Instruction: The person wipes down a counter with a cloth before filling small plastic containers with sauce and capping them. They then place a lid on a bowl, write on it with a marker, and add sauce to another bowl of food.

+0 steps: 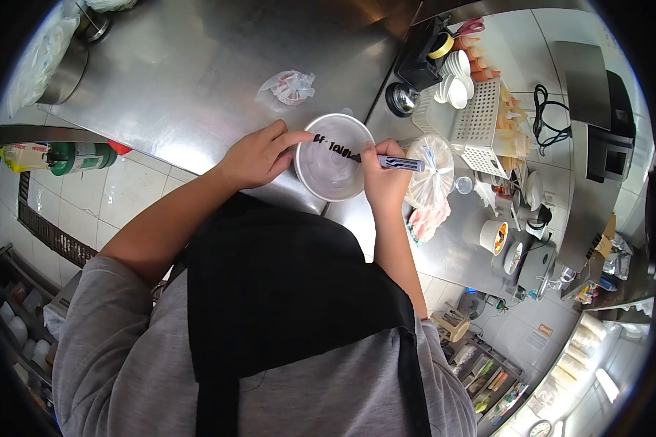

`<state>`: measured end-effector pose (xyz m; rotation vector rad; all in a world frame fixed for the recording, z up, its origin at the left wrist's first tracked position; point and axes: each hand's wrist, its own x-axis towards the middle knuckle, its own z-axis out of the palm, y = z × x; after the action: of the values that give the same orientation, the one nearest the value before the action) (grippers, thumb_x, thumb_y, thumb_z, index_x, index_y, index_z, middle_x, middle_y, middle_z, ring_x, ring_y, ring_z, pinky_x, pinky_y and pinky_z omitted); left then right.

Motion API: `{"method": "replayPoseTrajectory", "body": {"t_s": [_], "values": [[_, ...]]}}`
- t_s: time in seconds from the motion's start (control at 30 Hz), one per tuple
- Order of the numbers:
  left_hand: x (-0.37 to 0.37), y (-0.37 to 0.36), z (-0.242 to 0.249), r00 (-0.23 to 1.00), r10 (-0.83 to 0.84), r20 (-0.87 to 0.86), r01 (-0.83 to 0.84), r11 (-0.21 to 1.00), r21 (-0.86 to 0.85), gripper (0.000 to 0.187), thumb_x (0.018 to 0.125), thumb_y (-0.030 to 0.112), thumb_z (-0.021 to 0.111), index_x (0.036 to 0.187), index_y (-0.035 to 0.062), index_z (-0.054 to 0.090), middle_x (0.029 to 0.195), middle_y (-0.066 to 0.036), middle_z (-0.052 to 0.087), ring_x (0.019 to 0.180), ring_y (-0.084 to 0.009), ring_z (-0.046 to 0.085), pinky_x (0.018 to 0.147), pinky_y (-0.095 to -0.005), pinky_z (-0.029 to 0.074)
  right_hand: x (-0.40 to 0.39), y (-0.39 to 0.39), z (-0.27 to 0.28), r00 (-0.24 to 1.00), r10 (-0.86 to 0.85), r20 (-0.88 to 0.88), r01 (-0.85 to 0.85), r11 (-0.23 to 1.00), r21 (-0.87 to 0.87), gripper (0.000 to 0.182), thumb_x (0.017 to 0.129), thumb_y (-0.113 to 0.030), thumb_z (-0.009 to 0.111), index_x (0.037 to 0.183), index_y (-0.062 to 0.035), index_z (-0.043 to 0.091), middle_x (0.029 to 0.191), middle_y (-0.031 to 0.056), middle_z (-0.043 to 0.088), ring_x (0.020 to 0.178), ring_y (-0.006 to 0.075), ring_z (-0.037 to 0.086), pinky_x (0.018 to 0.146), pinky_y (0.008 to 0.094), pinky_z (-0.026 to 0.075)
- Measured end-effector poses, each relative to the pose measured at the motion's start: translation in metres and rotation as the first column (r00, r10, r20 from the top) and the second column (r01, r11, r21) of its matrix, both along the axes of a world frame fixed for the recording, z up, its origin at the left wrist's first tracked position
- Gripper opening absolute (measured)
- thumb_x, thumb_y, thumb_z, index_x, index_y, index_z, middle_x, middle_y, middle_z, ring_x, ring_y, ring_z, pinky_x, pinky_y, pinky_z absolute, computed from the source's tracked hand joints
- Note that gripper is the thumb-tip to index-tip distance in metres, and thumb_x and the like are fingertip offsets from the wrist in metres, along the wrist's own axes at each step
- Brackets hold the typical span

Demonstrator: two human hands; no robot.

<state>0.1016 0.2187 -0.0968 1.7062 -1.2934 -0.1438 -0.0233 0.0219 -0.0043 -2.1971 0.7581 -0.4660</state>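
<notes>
A round white tub with a translucent lid [331,175] rests on the steel counter, with black handwriting across the lid. My right hand [383,177] grips a marker [401,163], its tip at the end of the writing. At the tub's left rim, my left hand [264,154] touches the edge with its fingertips; the thumb and index finger are apart and nothing is in the hand. Just beyond the tub lies a small crumpled plastic bag [290,87].
Right of my right hand sit a tied plastic bag [431,171] and a pinkish cloth [428,221]. Farther right are a white basket [481,127], stacked white cups [455,80] and a bowl of orange food [494,237]. A metal pot [64,73] stands far left.
</notes>
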Motion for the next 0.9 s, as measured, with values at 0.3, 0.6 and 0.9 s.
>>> {"method": "replayPoseTrajectory", "body": {"t_s": [0.3,0.6,0.9], "values": [[0.0,0.0,0.0,1.0,0.003,0.001,-0.003,1.0,-0.002,0.055,0.08,-0.001,0.061,0.131,0.0145,0.047,0.094,-0.011,0.05,0.076,-0.029,0.057,0.066,-0.0378,0.049,0.002,0.0,-0.001,0.999,-0.006,0.041,0.008,0.999,-0.052,0.027,0.084,-0.015,0.07,0.068,-0.0028,0.054,0.055,0.0026,0.051,0.051,0.0094,0.045,0.049,0.0285,0.037],[0.0,-0.001,0.001,1.0,-0.002,0.004,0.002,1.0,0.003,0.055,0.08,-0.001,0.061,0.131,0.014,0.046,0.094,-0.012,0.05,0.076,-0.0293,0.057,0.066,-0.0381,0.049,0.0,-0.006,-0.004,0.996,-0.029,0.084,0.031,0.999,-0.03,0.026,0.084,-0.013,0.068,0.067,-0.0018,0.053,0.055,0.0033,0.05,0.052,0.0112,0.044,0.05,0.0301,0.038],[0.005,0.005,0.004,0.994,-0.045,-0.103,0.04,0.998,-0.043,0.046,0.083,0.003,0.056,0.127,0.012,0.05,0.093,-0.012,0.049,0.075,-0.0279,0.053,0.069,-0.0364,0.048,-0.004,-0.012,0.001,0.998,-0.056,0.008,0.054,0.989,0.14,0.024,0.091,-0.012,0.062,0.071,-0.004,0.051,0.062,-0.0016,0.048,0.057,0.0069,0.043,0.052,0.0244,0.034]]}}
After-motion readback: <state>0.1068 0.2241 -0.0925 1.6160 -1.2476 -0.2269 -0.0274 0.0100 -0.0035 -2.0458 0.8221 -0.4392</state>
